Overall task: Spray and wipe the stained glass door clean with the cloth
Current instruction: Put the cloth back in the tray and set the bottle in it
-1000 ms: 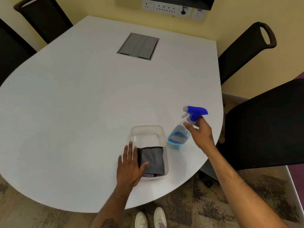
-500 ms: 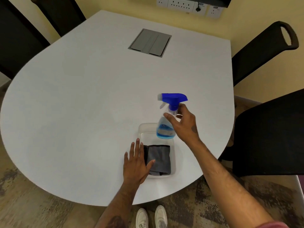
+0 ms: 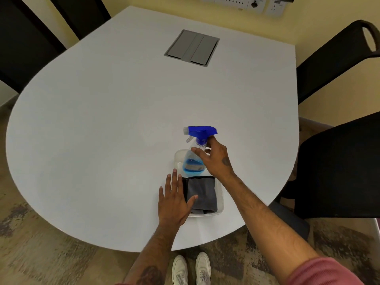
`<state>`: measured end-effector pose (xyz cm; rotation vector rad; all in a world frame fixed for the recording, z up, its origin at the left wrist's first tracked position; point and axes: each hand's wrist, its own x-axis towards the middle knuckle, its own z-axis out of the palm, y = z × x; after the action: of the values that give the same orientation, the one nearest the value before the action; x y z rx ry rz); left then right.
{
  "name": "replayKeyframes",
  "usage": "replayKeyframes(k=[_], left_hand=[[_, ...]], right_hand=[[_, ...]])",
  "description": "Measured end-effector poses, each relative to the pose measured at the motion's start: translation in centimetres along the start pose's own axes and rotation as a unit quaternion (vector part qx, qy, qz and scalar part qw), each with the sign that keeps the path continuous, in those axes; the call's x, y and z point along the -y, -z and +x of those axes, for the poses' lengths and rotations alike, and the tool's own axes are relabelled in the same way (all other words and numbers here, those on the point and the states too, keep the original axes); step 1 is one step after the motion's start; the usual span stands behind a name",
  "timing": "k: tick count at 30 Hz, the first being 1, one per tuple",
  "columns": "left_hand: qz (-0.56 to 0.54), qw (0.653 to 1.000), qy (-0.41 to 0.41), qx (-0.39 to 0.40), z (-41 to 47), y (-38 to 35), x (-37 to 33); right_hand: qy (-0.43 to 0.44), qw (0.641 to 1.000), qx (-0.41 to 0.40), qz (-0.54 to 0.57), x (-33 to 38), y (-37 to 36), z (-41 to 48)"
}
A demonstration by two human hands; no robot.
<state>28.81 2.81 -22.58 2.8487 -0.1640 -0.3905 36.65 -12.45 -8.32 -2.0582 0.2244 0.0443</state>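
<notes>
Wide white table (image 3: 102, 130) with a rounded near edge, set against a yellow wall, and there's a grey hatch panel (image 3: 192, 48) sunk into its far middle. Black chairs (image 3: 339, 167) ring it on both sides, wall sockets (image 3: 242, 4) run along the top, and a mottled brown-grey carpet (image 3: 41, 260) lies below, with white shoes (image 3: 191, 268) at the table's edge. Down near that edge sits a clear plastic tray (image 3: 220, 210). Inside its near half lies the grey cloth (image 3: 202, 194), folded, dark-trimmed. The spray bottle (image 3: 194, 161) is over the tray's far half, upright, clear body with blue liquid low inside and a bright blue trigger head pointing left; can't tell whether its base touches the tray. The right hand (image 3: 213, 159) is wrapped around its neck, fingers curled in a grip. The left hand (image 3: 174, 200) is flat and spread on the table just beside the tray, thumb lying over the cloth's edge
</notes>
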Motion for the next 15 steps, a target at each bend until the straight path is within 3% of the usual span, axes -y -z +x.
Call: replayKeyframes(k=[15], left_hand=[[-0.013,1.000,0.001,0.009,0.0,0.3,-0.1]], right_hand=[[-0.033,0.999,0.011,0.005,-2.0,-1.9,0.7]])
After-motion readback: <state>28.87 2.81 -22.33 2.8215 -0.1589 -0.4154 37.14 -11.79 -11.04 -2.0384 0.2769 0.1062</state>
